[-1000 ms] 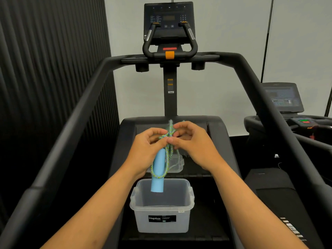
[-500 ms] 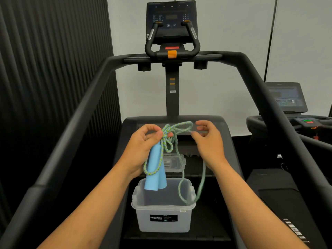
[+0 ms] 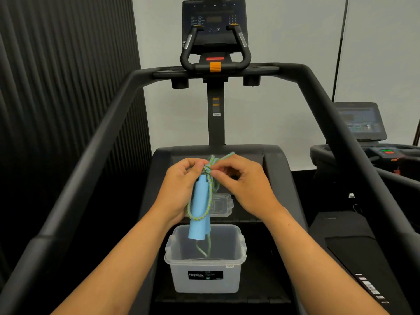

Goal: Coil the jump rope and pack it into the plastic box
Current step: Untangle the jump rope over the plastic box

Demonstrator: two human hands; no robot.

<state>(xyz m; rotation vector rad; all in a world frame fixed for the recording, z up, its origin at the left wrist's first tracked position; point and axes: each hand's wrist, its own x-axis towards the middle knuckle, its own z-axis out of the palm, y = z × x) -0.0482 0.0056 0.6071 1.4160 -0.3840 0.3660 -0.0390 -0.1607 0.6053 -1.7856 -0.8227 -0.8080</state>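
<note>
The jump rope is a green-and-yellow braided cord with light blue handles that hang upright. My left hand grips the tops of the handles with the coiled cord bunched against them. My right hand pinches the cord right beside the left hand's fingertips, at the top of the bundle. A loose loop of cord dangles into the clear plastic box, which stands open on a step directly below the bundle.
The box's clear lid lies on the step behind the box. Black handrails of the stair machine run along both sides, its console stands ahead. A second machine stands at the right.
My right hand, which had pulled a cord loop out to the right, has come back to the left hand. The long dangling loop is shorter and now hangs into the box.
</note>
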